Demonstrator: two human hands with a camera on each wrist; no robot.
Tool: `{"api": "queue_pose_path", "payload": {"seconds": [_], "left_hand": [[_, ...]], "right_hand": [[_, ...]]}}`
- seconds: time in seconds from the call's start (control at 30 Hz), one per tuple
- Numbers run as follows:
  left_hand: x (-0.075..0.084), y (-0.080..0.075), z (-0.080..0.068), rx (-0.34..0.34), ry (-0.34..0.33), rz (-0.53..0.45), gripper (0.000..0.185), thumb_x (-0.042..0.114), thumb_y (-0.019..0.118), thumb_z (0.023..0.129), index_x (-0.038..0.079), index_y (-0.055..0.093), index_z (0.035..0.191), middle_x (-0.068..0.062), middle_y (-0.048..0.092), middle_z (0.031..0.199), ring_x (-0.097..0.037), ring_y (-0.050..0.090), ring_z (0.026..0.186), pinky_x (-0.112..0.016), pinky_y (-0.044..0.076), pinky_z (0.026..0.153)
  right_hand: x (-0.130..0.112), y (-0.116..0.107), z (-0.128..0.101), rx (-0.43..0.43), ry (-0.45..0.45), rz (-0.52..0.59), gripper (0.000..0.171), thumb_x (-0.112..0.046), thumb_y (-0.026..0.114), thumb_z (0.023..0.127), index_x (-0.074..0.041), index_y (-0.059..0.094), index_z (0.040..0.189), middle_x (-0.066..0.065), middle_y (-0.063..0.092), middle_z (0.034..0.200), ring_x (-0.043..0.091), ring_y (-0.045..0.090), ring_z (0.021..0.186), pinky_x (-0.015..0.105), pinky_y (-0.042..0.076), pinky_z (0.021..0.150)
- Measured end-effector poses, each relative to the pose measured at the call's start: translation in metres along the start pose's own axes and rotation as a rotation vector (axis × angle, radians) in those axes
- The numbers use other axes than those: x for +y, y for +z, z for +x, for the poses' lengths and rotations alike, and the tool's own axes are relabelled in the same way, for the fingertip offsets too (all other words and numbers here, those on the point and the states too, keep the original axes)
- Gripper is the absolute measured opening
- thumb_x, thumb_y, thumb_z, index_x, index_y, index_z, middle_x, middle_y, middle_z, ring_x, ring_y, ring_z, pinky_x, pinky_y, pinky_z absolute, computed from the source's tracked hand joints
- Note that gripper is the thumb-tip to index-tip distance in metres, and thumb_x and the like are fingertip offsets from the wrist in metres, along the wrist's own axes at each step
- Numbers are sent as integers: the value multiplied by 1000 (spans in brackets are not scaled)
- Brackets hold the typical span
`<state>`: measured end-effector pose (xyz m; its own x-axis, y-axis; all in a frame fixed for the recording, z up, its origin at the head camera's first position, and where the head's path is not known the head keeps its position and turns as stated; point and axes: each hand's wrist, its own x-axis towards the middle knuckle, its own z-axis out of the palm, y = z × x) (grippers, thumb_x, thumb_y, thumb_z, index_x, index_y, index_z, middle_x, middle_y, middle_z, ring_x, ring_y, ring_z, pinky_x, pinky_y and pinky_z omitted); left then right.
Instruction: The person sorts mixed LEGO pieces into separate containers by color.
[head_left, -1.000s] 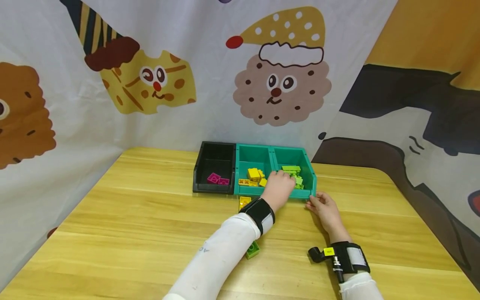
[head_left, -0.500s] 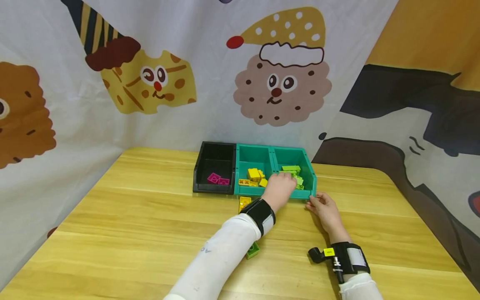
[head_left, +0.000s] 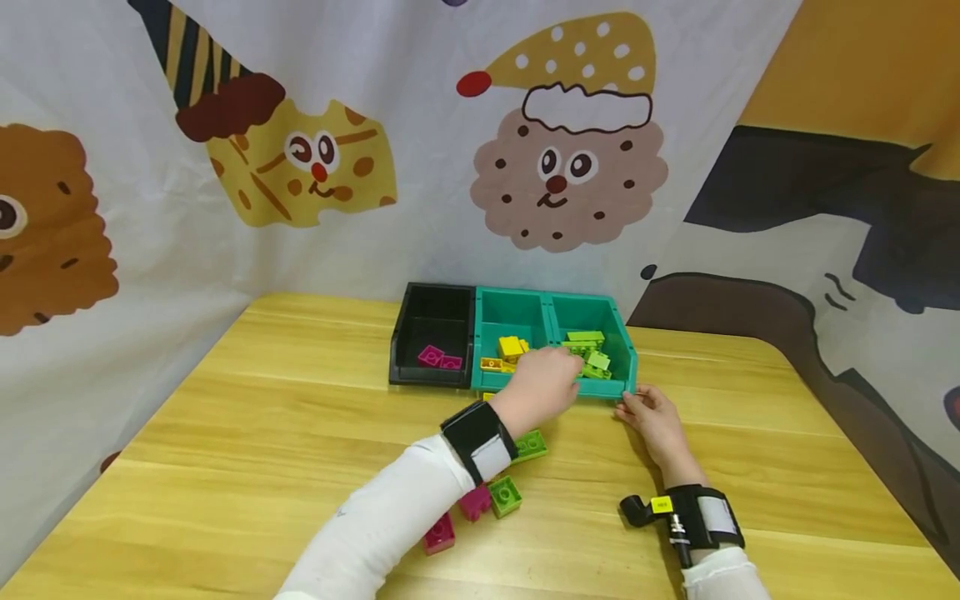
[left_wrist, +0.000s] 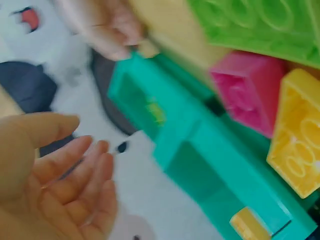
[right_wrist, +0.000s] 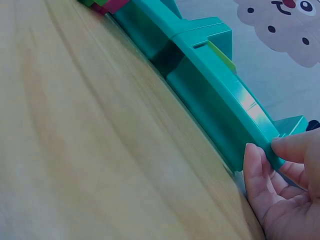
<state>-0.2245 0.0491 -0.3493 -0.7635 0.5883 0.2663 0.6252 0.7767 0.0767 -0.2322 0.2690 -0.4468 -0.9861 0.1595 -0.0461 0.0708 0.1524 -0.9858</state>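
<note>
While the right hand pinches the green tray's corner, the left hand, open and empty, has pulled back from the green bricks.

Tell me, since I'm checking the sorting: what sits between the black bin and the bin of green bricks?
In the head view, the teal bin holding yellow bricks sits between the black bin and the green-brick bin.

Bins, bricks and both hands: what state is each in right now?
Left hand: fingers relaxed, holding nothing, above the teal bin's front edge.
Right hand: pinching the teal bin's front right corner.
Teal bin: upright; yellow bricks left compartment, green bricks right.
Black bin: upright, holds magenta bricks.
Loose bricks: lying on the table.
</note>
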Motion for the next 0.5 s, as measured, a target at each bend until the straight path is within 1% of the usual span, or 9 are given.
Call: {"api": "queue_pose_path", "payload": {"seconds": [0.13,0.23,0.37,0.43,0.5], "left_hand": [[-7,-14,-25,-39,-3,-81,19,30,62,92,14,66,101,2,67,90,-10,61,74,-21,48,58],[-13,-18,-44,-59,-5,-107,20,32,64,90,14,65,98,2,67,87,-10,60,71,-19,45,56],[-20,-17,-65,-90,9,-91,24,34,65,89,12,67,98,2,64,80,-11,56,70,-20,42,57],[-24,-14,-73,-105,17,-89,26,34,66,89,11,68,100,2,60,76,-12,52,68,-22,40,57],[-26,-11,-79,-113,13,-104,29,35,66,88,10,68,103,2,60,77,-12,50,69,-22,40,59]], "right_hand": [[1,1,0,-2,-6,-1,32,-12,45,100,7,37,124,0,52,95,0,57,82,15,51,76],[1,1,1,-1,-19,4,31,-12,46,99,6,38,122,0,52,95,1,57,82,15,52,76],[3,1,2,-3,-26,3,29,-12,47,99,6,39,121,1,52,95,2,58,82,16,52,76],[3,1,2,3,-23,-3,28,-11,46,99,6,39,121,0,52,94,1,57,82,16,52,75],[4,0,2,7,-18,-11,29,-11,45,99,6,39,122,0,52,94,1,57,82,15,52,75]]}}
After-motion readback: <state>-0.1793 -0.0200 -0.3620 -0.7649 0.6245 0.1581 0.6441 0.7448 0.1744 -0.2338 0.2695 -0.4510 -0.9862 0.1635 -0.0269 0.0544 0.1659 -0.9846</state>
